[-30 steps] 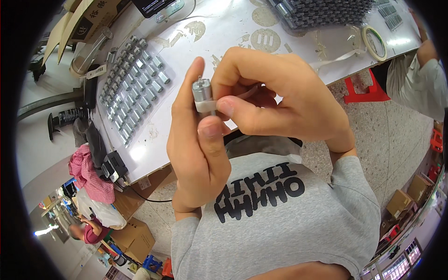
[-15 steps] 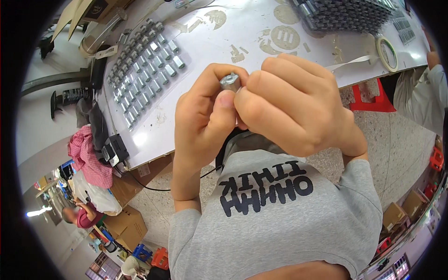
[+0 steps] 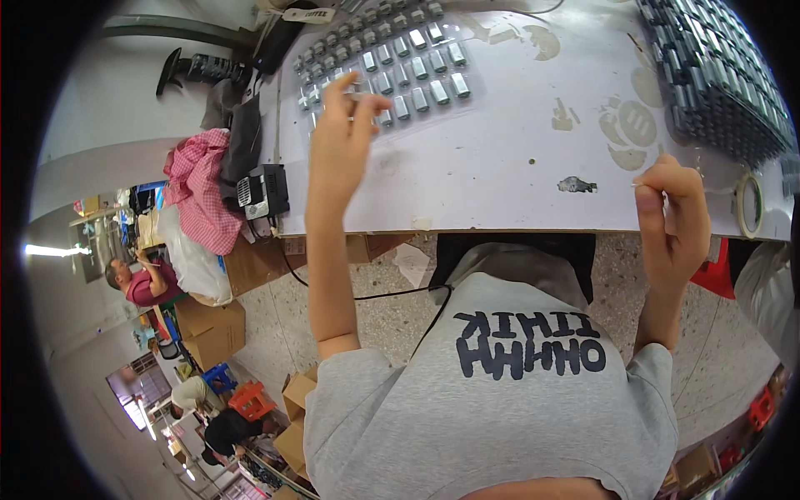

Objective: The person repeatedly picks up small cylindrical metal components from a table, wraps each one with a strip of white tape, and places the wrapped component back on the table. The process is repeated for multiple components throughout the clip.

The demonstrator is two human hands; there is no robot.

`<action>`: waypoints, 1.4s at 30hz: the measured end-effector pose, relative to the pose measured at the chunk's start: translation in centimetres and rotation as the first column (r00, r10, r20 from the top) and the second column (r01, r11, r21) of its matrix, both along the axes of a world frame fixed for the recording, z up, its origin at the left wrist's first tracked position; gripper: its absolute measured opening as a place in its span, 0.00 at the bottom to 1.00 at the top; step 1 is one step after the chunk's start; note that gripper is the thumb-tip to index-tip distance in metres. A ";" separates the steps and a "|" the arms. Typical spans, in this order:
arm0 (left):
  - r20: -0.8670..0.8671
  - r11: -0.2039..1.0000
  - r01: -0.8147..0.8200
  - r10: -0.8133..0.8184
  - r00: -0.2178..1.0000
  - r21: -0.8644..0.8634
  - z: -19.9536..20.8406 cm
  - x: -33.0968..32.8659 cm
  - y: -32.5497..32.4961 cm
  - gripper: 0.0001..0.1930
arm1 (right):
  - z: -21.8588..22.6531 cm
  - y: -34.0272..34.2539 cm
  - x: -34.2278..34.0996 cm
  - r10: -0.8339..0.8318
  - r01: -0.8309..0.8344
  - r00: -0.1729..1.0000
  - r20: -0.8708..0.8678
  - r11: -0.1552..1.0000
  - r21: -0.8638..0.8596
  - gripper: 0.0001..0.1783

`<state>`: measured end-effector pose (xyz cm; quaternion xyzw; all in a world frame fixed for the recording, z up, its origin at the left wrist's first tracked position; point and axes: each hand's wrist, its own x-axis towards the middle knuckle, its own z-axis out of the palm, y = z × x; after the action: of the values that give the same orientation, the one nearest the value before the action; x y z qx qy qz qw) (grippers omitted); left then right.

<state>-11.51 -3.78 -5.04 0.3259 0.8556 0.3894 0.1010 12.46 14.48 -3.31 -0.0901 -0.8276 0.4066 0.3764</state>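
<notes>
- With left hand [image 3: 339, 137] half-curled over shiny, stubby silver motors [image 3: 420, 68], far left; cannot tell its grip.
- With right hand [image 3: 679, 208], near right, pinches tiny whitish scrap [image 3: 637, 184].

From the person's head, the left of two fisheye cameras is looking down, facing the worktop [image 3: 492, 158] from close above; it is taking in the left hand [image 3: 343, 137], right hand [image 3: 677, 212] and grey shirt [image 3: 500, 425], edges bending rimward.

Left side: pink checked cloth [image 3: 202, 193] adjoining white plastic bag [image 3: 192, 260]; black boxy device [image 3: 265, 193] near cloth. Also noted: cardboard box [image 3: 215, 332], orange stool [image 3: 252, 401].
</notes>
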 end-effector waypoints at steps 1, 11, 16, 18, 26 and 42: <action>-0.042 0.996 -0.064 0.061 0.997 -0.063 -0.1 -1.3 -0.8 0.15 | -0.2 0.1 0.0 0.005 -0.005 1.000 0.004 1.000 -0.021 0.04; -0.363 0.892 -0.158 -0.007 0.932 -0.423 -1.4 -6.5 1.6 0.17 | -1.0 -0.7 -0.8 0.038 -0.031 0.999 0.018 0.951 -0.308 0.02; -0.515 0.840 -0.177 -0.136 0.846 -0.513 -2.8 -8.6 1.7 0.14 | -1.3 -0.5 -0.2 0.044 -0.035 0.999 0.020 0.942 -0.334 0.02; -0.497 0.858 -0.165 -0.116 0.860 -0.486 -3.0 -8.7 1.8 0.13 | -1.4 -0.4 0.0 0.038 -0.030 0.999 0.016 0.935 -0.352 0.02; -0.576 0.893 -0.123 -0.169 0.800 -0.432 -3.1 -7.7 -0.5 0.12 | -1.6 0.3 0.1 0.082 -0.098 0.995 -0.054 0.874 -0.475 0.02; -0.638 0.932 0.084 -0.304 0.708 -0.351 -2.5 -9.2 2.2 0.12 | 1.9 -1.6 1.7 0.159 -0.112 0.986 0.039 0.826 -0.553 0.08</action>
<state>-20.68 -1.62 -7.53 0.5161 0.8408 0.0966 -0.1318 14.17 12.87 -1.39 -0.1520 -0.6955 0.6482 0.2702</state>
